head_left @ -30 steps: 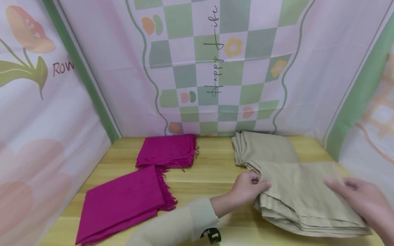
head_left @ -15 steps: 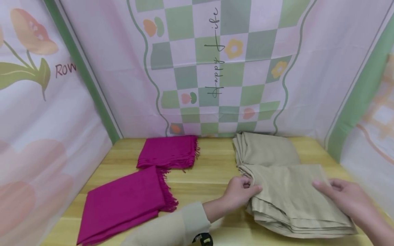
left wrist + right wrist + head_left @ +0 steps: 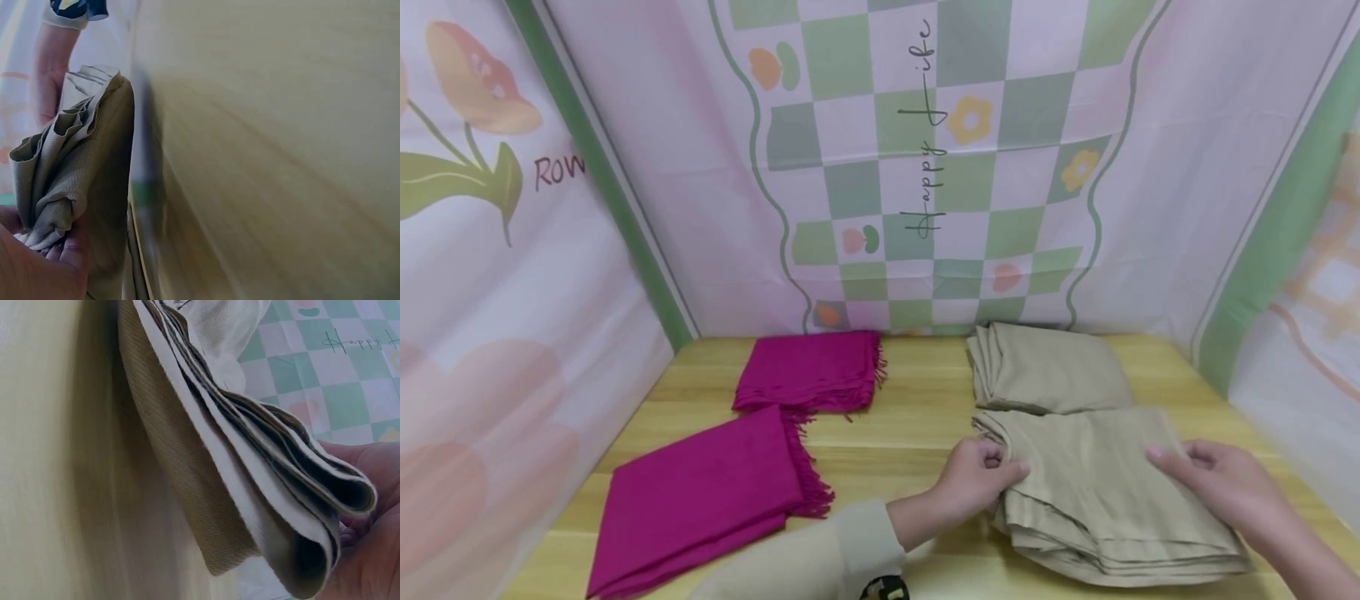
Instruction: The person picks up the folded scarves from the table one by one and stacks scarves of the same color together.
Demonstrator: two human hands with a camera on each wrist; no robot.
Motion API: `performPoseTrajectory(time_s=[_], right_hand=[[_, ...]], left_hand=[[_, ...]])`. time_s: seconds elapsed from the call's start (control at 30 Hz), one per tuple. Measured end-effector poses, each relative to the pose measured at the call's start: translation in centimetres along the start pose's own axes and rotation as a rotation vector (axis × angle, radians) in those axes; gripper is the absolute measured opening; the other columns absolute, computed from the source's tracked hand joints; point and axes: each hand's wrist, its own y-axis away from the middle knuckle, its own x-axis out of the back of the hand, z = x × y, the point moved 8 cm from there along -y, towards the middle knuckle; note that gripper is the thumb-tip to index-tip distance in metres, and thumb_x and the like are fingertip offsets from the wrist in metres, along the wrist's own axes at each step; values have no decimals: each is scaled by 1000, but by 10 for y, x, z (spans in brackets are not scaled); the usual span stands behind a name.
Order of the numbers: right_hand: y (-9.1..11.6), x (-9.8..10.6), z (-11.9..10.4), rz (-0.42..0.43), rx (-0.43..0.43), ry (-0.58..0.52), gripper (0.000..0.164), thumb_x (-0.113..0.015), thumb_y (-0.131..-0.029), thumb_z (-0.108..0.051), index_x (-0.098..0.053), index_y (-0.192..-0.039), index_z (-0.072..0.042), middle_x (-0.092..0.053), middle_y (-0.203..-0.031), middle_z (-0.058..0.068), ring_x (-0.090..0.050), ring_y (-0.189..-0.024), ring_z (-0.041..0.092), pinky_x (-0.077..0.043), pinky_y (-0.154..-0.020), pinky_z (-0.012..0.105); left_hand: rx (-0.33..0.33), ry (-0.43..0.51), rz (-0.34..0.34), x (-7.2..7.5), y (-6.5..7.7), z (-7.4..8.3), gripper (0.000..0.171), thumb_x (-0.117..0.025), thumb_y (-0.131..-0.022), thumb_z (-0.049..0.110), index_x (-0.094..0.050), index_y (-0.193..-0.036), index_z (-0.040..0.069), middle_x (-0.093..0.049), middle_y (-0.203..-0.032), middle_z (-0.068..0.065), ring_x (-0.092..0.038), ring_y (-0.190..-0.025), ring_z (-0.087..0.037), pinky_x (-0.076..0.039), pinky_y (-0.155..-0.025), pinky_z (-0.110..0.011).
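Observation:
A folded beige cloth (image 3: 1097, 483) of several layers is held between my two hands at the front right of the table. My left hand (image 3: 973, 483) pinches its left side, thumb on top and fingers curled under the bunched folds. On the right side, my right hand (image 3: 1232, 483) grips the edge, with its thumb on top. In the left wrist view the bunched end of the cloth (image 3: 103, 169) sits in the left fingers. The right wrist view shows the layered edges of the cloth (image 3: 187, 469) against the right palm. Whether its underside touches the table is unclear.
Just behind lies a second folded beige cloth (image 3: 1052, 367). Two folded magenta fringed scarves are on the left, one scarf (image 3: 812, 367) at the back and a larger scarf (image 3: 700, 500) nearer. Printed curtains (image 3: 910, 167) enclose the wooden table (image 3: 895, 442) at the back and sides.
Both hands have carried the front beige cloth left and slightly toward me, more slowly in the last half second. More of the rear beige cloth now shows. The magenta scarves stay put.

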Motion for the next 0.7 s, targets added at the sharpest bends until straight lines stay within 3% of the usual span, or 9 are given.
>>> performPoseTrajectory(time_s=[0.37, 0.7], right_hand=[[0, -11, 0, -38, -20, -21, 70, -50, -99, -48, -52, -121, 19, -65, -102, 26, -59, -78, 19, -47, -65, 35], [-1, -15, 4, -49, -24, -34, 71, -50, -99, -49, -53, -122, 18, -66, -102, 23, -59, -77, 18, -47, -64, 33]], left_hand=[[17, -12, 4, 2, 5, -5, 50, -73, -86, 12, -34, -55, 14, -28, -49, 8, -26, -45, -3, -24, -44, -17], [33, -6, 11, 3, 6, -12, 51, -73, -86, 12, -33, -55, 15, -27, -50, 8, -26, -45, -3, -24, -44, -17]])
